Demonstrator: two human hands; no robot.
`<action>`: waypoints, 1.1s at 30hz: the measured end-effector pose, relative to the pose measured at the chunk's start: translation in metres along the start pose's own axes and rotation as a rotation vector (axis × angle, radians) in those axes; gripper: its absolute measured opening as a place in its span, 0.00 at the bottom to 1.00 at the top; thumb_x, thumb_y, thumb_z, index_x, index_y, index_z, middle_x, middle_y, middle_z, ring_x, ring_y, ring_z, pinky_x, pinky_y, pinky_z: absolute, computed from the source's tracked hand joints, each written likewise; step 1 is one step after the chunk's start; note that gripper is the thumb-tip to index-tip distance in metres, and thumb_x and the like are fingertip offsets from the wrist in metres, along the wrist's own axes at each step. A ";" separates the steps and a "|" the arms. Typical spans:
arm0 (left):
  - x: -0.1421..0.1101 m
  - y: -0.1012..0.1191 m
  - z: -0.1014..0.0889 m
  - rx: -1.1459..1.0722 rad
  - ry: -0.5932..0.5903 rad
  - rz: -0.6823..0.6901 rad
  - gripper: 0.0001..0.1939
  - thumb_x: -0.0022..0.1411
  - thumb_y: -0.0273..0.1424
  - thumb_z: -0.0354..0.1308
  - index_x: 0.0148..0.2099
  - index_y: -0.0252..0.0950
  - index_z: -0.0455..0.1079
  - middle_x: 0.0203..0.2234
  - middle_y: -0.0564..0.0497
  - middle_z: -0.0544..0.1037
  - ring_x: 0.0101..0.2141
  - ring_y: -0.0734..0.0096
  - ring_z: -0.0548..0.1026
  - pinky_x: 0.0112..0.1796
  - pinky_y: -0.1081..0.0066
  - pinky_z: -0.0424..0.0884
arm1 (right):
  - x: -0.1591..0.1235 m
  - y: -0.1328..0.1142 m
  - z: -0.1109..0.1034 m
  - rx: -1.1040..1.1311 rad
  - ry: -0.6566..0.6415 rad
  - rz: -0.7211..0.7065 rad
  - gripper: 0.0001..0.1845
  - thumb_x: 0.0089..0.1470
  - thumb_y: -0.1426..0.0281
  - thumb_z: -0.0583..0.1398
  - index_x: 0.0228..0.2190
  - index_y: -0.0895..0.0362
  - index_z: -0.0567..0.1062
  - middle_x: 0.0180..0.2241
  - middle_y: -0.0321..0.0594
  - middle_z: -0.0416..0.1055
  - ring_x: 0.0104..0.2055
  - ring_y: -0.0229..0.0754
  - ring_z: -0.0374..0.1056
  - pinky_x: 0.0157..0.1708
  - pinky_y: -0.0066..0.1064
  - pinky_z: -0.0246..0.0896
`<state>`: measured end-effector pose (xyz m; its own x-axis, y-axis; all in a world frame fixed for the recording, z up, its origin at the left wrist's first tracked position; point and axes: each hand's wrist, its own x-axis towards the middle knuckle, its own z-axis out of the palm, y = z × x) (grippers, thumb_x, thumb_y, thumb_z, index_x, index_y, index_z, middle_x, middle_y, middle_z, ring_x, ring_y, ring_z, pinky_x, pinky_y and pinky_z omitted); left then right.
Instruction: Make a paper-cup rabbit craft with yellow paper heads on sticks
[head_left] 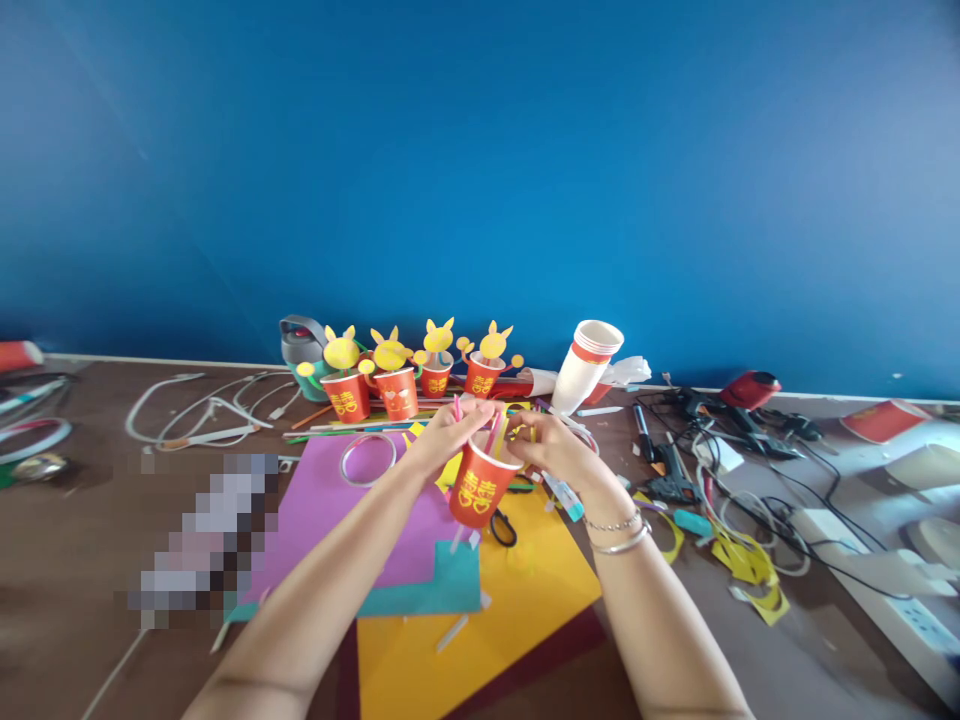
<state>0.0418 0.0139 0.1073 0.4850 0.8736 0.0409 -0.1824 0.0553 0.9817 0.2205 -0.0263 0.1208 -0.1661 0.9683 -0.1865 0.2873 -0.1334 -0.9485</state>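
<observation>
A red paper cup (pixel 484 487) with gold characters is held tilted above the sheets of paper. My left hand (pixel 450 435) is closed at its rim on the left, fingers over the opening. A pink straw (pixel 458 408) sticks up by the left fingers, and pink and yellow pieces show inside the cup. At the rim's right side is my right hand (pixel 555 447), fingers bent and closed together over the opening; what they pinch is too small to make out. Black-handled scissors (pixel 504 528) lie partly hidden behind the cup.
Several red cups (pixel 395 393) with yellow eared paper heads stand along the wall. A leaning stack of paper cups (pixel 588 366) is right of them. Purple (pixel 330 530) and orange sheets (pixel 525 590) lie below. A glue gun (pixel 675 480), cables and a power strip (pixel 885 590) are at right.
</observation>
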 end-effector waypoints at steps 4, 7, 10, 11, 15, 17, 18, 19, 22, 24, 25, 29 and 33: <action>-0.001 -0.002 -0.006 -0.135 -0.025 -0.032 0.35 0.50 0.49 0.65 0.58 0.41 0.64 0.46 0.45 0.75 0.45 0.59 0.75 0.43 0.62 0.71 | 0.007 0.006 -0.004 0.070 0.188 -0.079 0.15 0.40 0.68 0.62 0.35 0.58 0.72 0.17 0.28 0.63 0.15 0.32 0.57 0.15 0.24 0.51; 0.000 -0.001 -0.009 -0.056 -0.120 -0.086 0.42 0.41 0.39 0.73 0.58 0.41 0.62 0.42 0.46 0.76 0.43 0.60 0.76 0.43 0.62 0.71 | 0.012 0.010 -0.010 0.096 0.291 -0.133 0.18 0.41 0.67 0.62 0.37 0.58 0.71 0.16 0.27 0.62 0.15 0.32 0.56 0.15 0.24 0.48; 0.002 0.001 -0.008 0.060 -0.080 -0.152 0.39 0.40 0.33 0.73 0.55 0.38 0.62 0.40 0.46 0.77 0.39 0.61 0.77 0.40 0.62 0.72 | 0.013 0.011 -0.014 0.099 0.361 -0.161 0.20 0.44 0.62 0.63 0.39 0.58 0.72 0.19 0.31 0.67 0.18 0.36 0.62 0.18 0.27 0.54; 0.002 0.001 -0.008 0.101 -0.052 -0.153 0.37 0.41 0.33 0.72 0.54 0.38 0.62 0.40 0.45 0.77 0.38 0.61 0.77 0.39 0.62 0.72 | 0.012 0.010 -0.015 0.094 0.397 -0.196 0.19 0.46 0.60 0.63 0.39 0.58 0.73 0.22 0.35 0.71 0.22 0.38 0.67 0.21 0.29 0.59; 0.002 0.002 -0.010 0.254 -0.074 -0.082 0.33 0.43 0.33 0.70 0.52 0.38 0.65 0.42 0.45 0.77 0.41 0.60 0.77 0.40 0.63 0.72 | 0.004 0.000 -0.015 0.074 0.488 -0.367 0.20 0.54 0.55 0.59 0.41 0.57 0.76 0.45 0.47 0.75 0.49 0.47 0.69 0.45 0.35 0.65; 0.001 0.001 -0.014 0.309 -0.158 -0.055 0.32 0.44 0.34 0.70 0.52 0.38 0.67 0.44 0.45 0.77 0.43 0.58 0.76 0.41 0.64 0.72 | 0.000 -0.005 -0.014 0.062 0.430 -0.360 0.22 0.55 0.54 0.57 0.43 0.55 0.76 0.49 0.46 0.73 0.54 0.47 0.66 0.49 0.36 0.63; 0.001 -0.001 -0.017 0.339 -0.205 -0.050 0.32 0.43 0.34 0.70 0.52 0.38 0.68 0.45 0.45 0.77 0.44 0.57 0.76 0.42 0.64 0.72 | -0.002 -0.007 -0.014 0.057 0.388 -0.346 0.22 0.56 0.53 0.57 0.45 0.54 0.76 0.50 0.46 0.73 0.54 0.47 0.66 0.49 0.36 0.63; 0.000 -0.002 -0.019 0.379 -0.251 -0.051 0.32 0.43 0.34 0.70 0.52 0.39 0.69 0.46 0.45 0.77 0.45 0.56 0.75 0.43 0.64 0.72 | -0.002 -0.007 -0.013 0.053 0.348 -0.336 0.23 0.56 0.53 0.57 0.46 0.54 0.75 0.50 0.46 0.73 0.53 0.47 0.66 0.48 0.35 0.63; -0.002 -0.003 -0.023 0.503 -0.324 -0.045 0.34 0.41 0.36 0.71 0.53 0.40 0.71 0.47 0.46 0.77 0.47 0.53 0.74 0.45 0.63 0.71 | -0.003 -0.007 -0.012 0.093 0.329 -0.343 0.19 0.53 0.55 0.60 0.42 0.54 0.77 0.43 0.44 0.75 0.46 0.45 0.70 0.41 0.32 0.64; -0.002 -0.002 -0.023 0.525 -0.306 -0.037 0.34 0.41 0.36 0.71 0.53 0.41 0.71 0.48 0.46 0.76 0.48 0.52 0.74 0.45 0.62 0.71 | -0.002 -0.006 -0.012 0.147 0.393 -0.348 0.15 0.50 0.58 0.63 0.35 0.55 0.77 0.34 0.41 0.75 0.38 0.42 0.70 0.36 0.31 0.64; -0.001 -0.001 -0.023 0.512 -0.287 -0.036 0.34 0.42 0.37 0.71 0.54 0.40 0.71 0.47 0.45 0.76 0.47 0.52 0.74 0.45 0.62 0.71 | -0.003 -0.006 -0.012 0.158 0.425 -0.347 0.13 0.48 0.59 0.64 0.31 0.56 0.77 0.31 0.40 0.74 0.35 0.41 0.69 0.34 0.31 0.64; 0.002 0.002 -0.020 0.448 -0.211 0.026 0.30 0.46 0.38 0.69 0.53 0.37 0.70 0.45 0.44 0.76 0.44 0.56 0.74 0.42 0.62 0.71 | -0.005 -0.008 -0.012 0.087 0.492 -0.310 0.12 0.45 0.60 0.65 0.28 0.57 0.77 0.28 0.41 0.74 0.31 0.42 0.68 0.30 0.32 0.63; 0.004 0.000 -0.014 0.462 -0.084 0.121 0.31 0.44 0.37 0.70 0.51 0.36 0.68 0.44 0.45 0.75 0.43 0.58 0.74 0.44 0.61 0.69 | -0.004 -0.008 -0.010 0.029 0.491 -0.350 0.13 0.47 0.60 0.64 0.28 0.57 0.79 0.29 0.42 0.76 0.33 0.44 0.70 0.33 0.34 0.64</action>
<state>0.0320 0.0240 0.1048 0.5547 0.8173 0.1559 0.1484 -0.2816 0.9480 0.2285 -0.0268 0.1315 0.2106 0.9390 0.2718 0.2670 0.2122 -0.9400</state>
